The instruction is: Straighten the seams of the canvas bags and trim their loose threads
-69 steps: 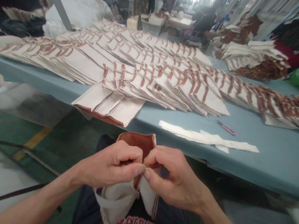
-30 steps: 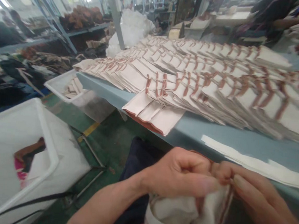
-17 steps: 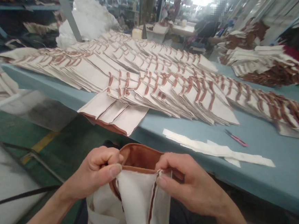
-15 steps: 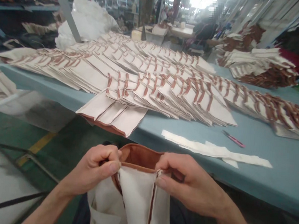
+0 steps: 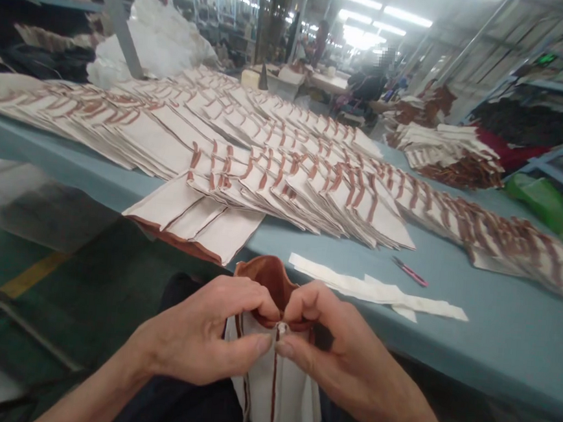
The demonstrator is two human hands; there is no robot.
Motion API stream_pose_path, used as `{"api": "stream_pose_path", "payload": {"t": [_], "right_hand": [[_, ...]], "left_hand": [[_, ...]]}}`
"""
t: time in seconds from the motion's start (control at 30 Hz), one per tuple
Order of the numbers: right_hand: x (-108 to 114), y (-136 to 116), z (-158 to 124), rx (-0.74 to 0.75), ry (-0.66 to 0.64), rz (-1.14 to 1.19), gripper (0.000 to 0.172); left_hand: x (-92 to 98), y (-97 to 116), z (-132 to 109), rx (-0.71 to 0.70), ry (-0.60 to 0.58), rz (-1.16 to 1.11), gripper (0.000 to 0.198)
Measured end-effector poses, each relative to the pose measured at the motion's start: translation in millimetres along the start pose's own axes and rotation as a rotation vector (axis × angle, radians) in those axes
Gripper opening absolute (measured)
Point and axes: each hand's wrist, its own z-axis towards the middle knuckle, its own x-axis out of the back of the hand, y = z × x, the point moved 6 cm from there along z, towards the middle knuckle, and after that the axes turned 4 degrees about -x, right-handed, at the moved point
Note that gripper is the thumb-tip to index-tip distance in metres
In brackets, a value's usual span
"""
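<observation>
Between left hand [image 5: 208, 329] and right hand [image 5: 341, 349], a cream pouch [image 5: 261, 391] extends downward.

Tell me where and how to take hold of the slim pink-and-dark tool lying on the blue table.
I'd pinch its pink end from above and the right, with the right hand. The slim tool lies flat, pink end angled right and toward the person, narrow dark end pointing away; white strips lie on its near side.

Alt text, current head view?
Right hand pinches the rim of a cream fabric pouch at a seam, left hand touching beside it. Beyond, rows of cream-and-brown pieces overlap on a blue table, near white strips and a pink tool.
</observation>
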Motion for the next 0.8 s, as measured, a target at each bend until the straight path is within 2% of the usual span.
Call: {"api": "stream_pose_path", "payload": {"t": [0.13, 0.27, 0.43, 0.53, 0.67, 0.8], "right_hand": [[0.5, 6.1, -5.1, -0.02, 0.014, -0.015, 0.015], [0.7, 14.1, -3.7, -0.053, 0.028, -0.046, 0.016], [0.3, 14.9, -1.1, 0.053, 0.068, -0.086, 0.012], [-1.6, 13.9, 0.2, 0.063, 0.088, -0.099, 0.012], [-6.6, 9.2, 1.9, 0.114, 0.118, -0.184, 0.018], [-10.5, 3.3, 0.5, 0.251, 0.232, -0.299, 0.022]], "left_hand": [[-3.2, 5.5, 8.7, 0.005, -0.068, -0.08, 0.013], [-7.8, 5.1, 9.8, 0.089, -0.124, -0.013, 0.015], [-9.8, -3.2, 3.0, 0.241, -0.069, -0.016, 0.016], [-10.6, -3.9, -0.5, 0.317, -0.077, -0.049, 0.018], [-10.8, -3.9, -2.2, 0.349, -0.057, -0.089, 0.018], [-11.1, -12.2, -5.0, 0.366, -0.005, -0.067, 0.018]]}}
